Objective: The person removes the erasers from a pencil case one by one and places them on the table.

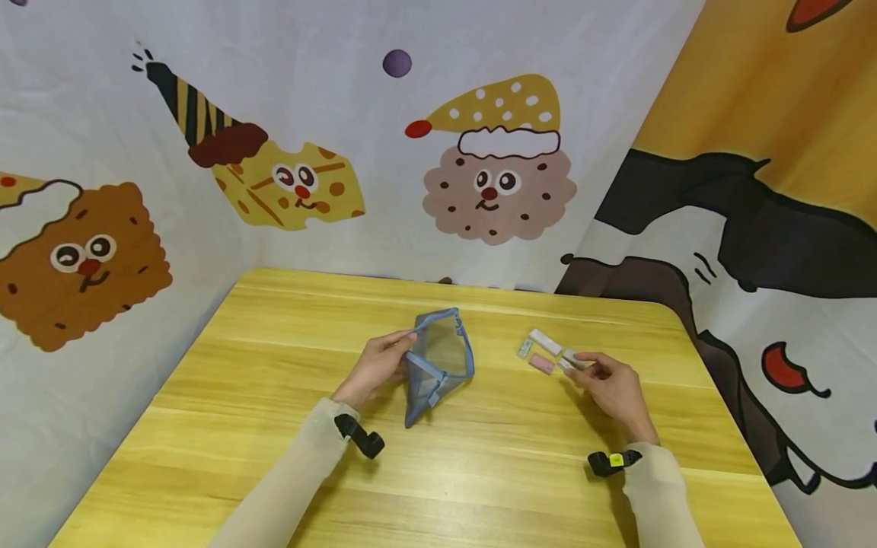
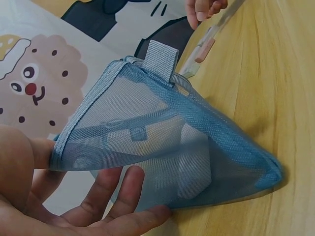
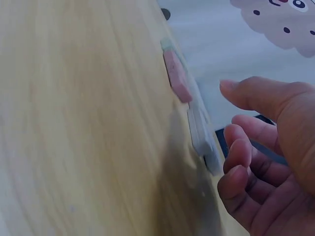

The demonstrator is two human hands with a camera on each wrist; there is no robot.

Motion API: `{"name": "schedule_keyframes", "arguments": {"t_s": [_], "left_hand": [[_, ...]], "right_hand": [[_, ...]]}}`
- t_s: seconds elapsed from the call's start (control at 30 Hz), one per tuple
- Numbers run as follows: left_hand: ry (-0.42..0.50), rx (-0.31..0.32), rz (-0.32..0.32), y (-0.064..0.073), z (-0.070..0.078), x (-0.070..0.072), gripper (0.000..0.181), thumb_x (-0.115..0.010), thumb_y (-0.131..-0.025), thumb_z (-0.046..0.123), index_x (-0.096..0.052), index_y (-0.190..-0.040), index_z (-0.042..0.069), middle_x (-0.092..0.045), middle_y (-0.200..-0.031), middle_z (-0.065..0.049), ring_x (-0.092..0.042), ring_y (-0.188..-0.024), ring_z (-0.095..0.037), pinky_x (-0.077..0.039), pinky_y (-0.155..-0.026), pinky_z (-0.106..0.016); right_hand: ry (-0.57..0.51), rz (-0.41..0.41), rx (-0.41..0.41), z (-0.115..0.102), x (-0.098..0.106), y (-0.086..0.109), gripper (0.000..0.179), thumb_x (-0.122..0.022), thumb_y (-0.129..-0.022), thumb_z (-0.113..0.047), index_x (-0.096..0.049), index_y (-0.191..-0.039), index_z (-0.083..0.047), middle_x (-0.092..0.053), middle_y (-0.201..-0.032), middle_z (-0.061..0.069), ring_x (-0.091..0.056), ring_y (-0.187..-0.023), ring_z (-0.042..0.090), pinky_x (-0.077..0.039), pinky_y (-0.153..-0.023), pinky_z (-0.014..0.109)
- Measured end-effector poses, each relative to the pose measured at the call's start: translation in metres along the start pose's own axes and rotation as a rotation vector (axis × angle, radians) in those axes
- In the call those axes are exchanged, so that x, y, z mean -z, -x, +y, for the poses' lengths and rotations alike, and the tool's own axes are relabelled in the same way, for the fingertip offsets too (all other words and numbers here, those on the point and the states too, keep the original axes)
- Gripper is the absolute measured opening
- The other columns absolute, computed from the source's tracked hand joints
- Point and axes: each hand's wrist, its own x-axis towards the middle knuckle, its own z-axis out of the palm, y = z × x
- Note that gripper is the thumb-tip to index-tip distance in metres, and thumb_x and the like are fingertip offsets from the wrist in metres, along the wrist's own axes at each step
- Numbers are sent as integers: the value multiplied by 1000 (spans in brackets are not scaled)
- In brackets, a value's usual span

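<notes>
My left hand pinches the rim of a blue mesh pouch, thumb on one side and fingers spread below. The pouch's mouth gapes toward the right. Through its mesh in the left wrist view, a pale angular patch shows. On the right, my right hand hovers by a group of small eraser-like blocks, its thumb and bent fingers apart with nothing between them in the right wrist view. The group holds a pink block, a long white block, a pale green patterned block and whitish ones near the fingertips.
The wooden table reaches back to a cartoon-printed curtain behind and along both sides. Each wrist wears a black camera strap, one on the left and one on the right.
</notes>
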Motion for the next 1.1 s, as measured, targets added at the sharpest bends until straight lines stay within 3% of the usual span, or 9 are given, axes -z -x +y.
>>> {"name": "schedule_keyframes", "arguments": {"t_s": [0.3, 0.53, 0.77, 1.1], "left_hand": [[-26, -24, -32, 2, 1, 0, 45, -57, -106, 38, -60, -145, 16, -63, -125, -15, -68, -90, -18, -60, -93, -48], [-26, -24, -35, 1, 1, -1, 43, -59, -105, 36, -63, -141, 14, -64, -122, -15, -71, -92, -19, -61, -93, -48], [-34, -16, -25, 1, 2, -2, 38, -61, -104, 33, -66, -137, 15, -67, -123, -15, -72, -95, -19, -62, -90, -45], [-40, -16, -18, 2, 3, -5, 41, -59, -105, 29, -63, -141, 12, -66, -127, -18, -70, -101, -21, -61, -92, -46]], "right_hand": [[-78, -86, 20, -19, -10, -3, 44, -76, -94, -31, -67, -133, -11, -69, -96, 11, -62, -75, 16, -52, -61, 24], [-112, -147, 24, -32, -22, -7, 57, -76, -91, -50, -65, -134, -15, -69, -98, 9, -65, -78, 24, -53, -64, 27], [-136, -176, 96, -46, -34, -10, 55, -79, -89, -44, -67, -132, -12, -70, -96, 8, -64, -81, 16, -53, -68, 24], [-195, -283, 144, -69, -58, -17, 56, -80, -88, -44, -67, -133, -13, -72, -95, 7, -67, -84, 31, -54, -67, 29]]}}
